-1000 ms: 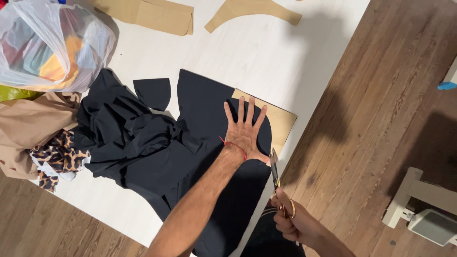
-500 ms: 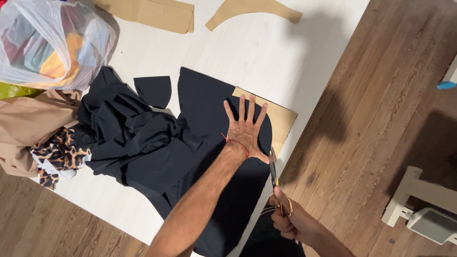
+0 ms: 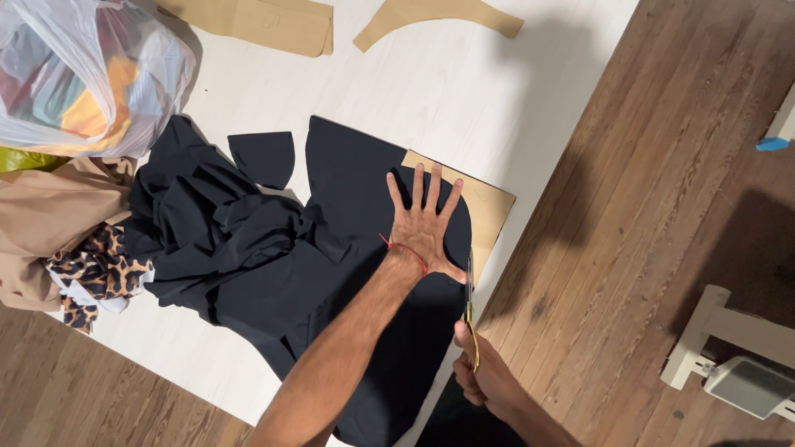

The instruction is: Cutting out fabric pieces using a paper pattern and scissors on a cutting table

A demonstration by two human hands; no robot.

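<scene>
The right hand (image 3: pixel 489 377) is closed in a firm grip on the handles of the scissors (image 3: pixel 470 310), blades laid along the edge of the black fabric (image 3: pixel 348 248) near the tabletop (image 3: pixel 530 99) edge. The left hand (image 3: pixel 424 228) is pressed flat on that fabric, fingers spread wide, nothing held. A brown paper pattern (image 3: pixel 489 207) is seen under the cloth — just beside the blades. Further off lie a small black cut piece (image 3: pixel 263 157), leopard-print cloth (image 3: pixel 95 269), a plastic bag (image 3: pixel 79 74) and two more pattern pieces (image 3: pixel 273 21). Since the earlier frame the scissors have been advanced slightly along the edge — the left hand is unmoved.
</scene>
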